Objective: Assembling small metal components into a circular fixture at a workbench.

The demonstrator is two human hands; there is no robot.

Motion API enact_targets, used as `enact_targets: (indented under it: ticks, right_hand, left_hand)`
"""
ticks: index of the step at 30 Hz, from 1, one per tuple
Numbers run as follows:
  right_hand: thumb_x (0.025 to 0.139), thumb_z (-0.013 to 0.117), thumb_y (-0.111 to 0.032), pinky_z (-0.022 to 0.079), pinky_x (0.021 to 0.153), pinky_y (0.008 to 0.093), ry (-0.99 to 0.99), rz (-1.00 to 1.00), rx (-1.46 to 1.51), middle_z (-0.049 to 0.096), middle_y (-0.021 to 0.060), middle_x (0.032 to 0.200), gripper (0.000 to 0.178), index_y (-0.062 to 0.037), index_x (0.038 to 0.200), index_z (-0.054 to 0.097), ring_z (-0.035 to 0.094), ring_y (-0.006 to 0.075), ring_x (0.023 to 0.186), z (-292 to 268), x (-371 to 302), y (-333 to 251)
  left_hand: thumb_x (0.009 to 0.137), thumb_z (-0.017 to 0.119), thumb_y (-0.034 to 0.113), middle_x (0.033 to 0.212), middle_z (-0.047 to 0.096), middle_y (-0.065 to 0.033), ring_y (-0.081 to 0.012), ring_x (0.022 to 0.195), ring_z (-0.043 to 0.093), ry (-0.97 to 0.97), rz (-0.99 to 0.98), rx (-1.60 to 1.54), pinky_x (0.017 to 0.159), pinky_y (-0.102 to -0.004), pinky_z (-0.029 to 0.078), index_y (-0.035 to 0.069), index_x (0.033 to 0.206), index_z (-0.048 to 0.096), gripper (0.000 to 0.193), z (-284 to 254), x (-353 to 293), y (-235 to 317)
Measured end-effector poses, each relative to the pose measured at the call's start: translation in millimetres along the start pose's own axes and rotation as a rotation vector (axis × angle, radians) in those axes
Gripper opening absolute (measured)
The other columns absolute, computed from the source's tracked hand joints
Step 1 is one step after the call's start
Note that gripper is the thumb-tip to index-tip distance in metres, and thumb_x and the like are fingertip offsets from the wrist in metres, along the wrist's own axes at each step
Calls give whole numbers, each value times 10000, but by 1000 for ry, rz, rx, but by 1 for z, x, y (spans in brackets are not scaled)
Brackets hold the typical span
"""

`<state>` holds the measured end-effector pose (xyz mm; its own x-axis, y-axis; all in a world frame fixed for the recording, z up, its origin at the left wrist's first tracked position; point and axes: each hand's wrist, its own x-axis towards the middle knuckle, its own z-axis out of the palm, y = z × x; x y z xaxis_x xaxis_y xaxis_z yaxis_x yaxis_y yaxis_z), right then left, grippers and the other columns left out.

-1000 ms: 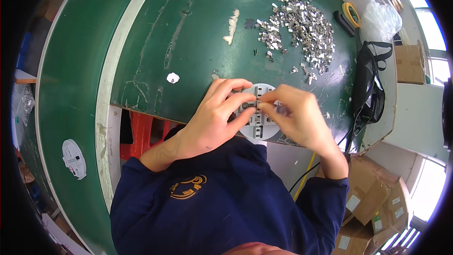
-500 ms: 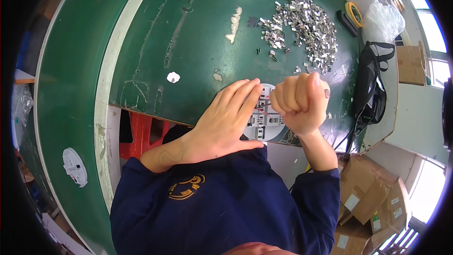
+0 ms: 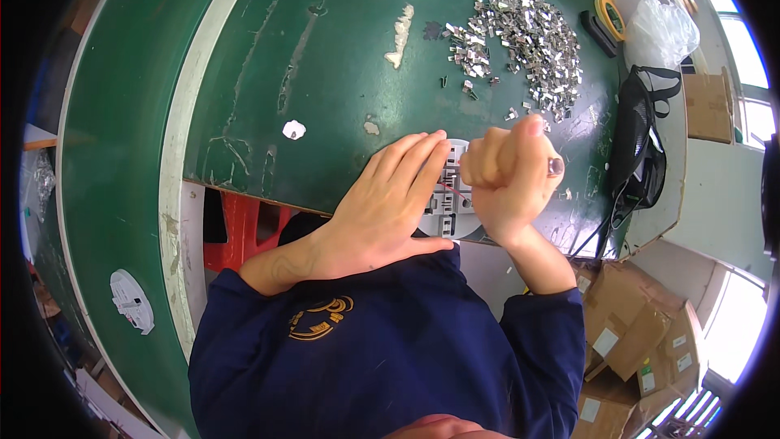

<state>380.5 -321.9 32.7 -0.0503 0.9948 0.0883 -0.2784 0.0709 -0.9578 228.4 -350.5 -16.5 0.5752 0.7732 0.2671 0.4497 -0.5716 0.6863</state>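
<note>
At the table's near edge lies a round light-grey plastic housing (image 3: 446, 223) with square compartments and a thin red wire. My left hand (image 3: 388, 195) rests over its left side, fingers stretched out flat and thumb along the near rim, gripping nothing. Over the housing's right side my right hand (image 3: 512, 177) is closed in a fist. A small, dark, shiny end shows at the outer side of that fist; the rest of what it grips is hidden.
Loose small metal clips (image 3: 532, 45) lie heaped at the far right. Beyond are a yellow tape roll (image 3: 609, 18), a clear plastic bag (image 3: 662, 24) and a black bag (image 3: 638, 142). Another round white housing (image 3: 132, 301) sits on the left green surface. Cardboard boxes (image 3: 634, 317) stand lower right.
My right fist has shifted slightly left and turned, so the dark end at its side shows more. My left hand stays nearly in place on the housing.
</note>
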Motion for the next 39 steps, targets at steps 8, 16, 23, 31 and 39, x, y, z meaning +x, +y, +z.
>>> enact_targets:
  ticks: [8, 16, 23, 31, 39]
  right_hand:
    - [1055, 395, -250, 201, 401, 301, -113, -56, -49, 305, 1, 517, 480, -110, 609, 288, 223, 96, 429, -18, 6, 0]
    - [860, 641, -39, 486, 588, 304, -392, -249, -1151, 627, 99, 812, 123, -12, 972, 684, 611, 198, 630, -40, 71, -3]
    - [772, 668, -16, 540, 723, 393, -624, -214, -1251, 658, 126, 939, 208, -20, 977, 702, 675, 317, 811, -53, 86, 11]
    - [794, 712, 29, 371, 483, 214, -405, 173, -946, 680, 11, 815, 99, -9, 876, 675, 526, 25, 548, -42, 61, -17]
    - [819, 740, -7, 214, 457, 187, -267, 370, -474, 560, -70, 633, 82, 2, 874, 679, 372, -48, 517, -44, 34, -29]
  left_hand:
    - [699, 828, 431, 1419, 389, -265, -393, 1304, 395, 30, 0, -41, 1082, -456, 363, -137, 1391, 343, 1018, 4, -2, -4]
    - [666, 873, 318, 1482, 324, -245, -410, 1339, 347, 32, -5, -164, 1107, -479, 336, -107, 1435, 301, 1049, 6, 3, -14]
    - [718, 844, 367, 1445, 346, -288, -415, 1311, 366, 21, 22, -185, 1106, -480, 341, -135, 1400, 317, 998, -1, 4, -14]
    - [745, 845, 152, 1234, 596, -177, -342, 1120, 580, 391, -133, -195, 956, -392, 481, -29, 1289, 547, 647, -8, 24, -19]
    - [712, 804, -66, 1001, 665, -115, -221, 807, 632, 599, 123, -157, 669, -278, 526, -31, 1111, 676, 420, -3, 39, -10]
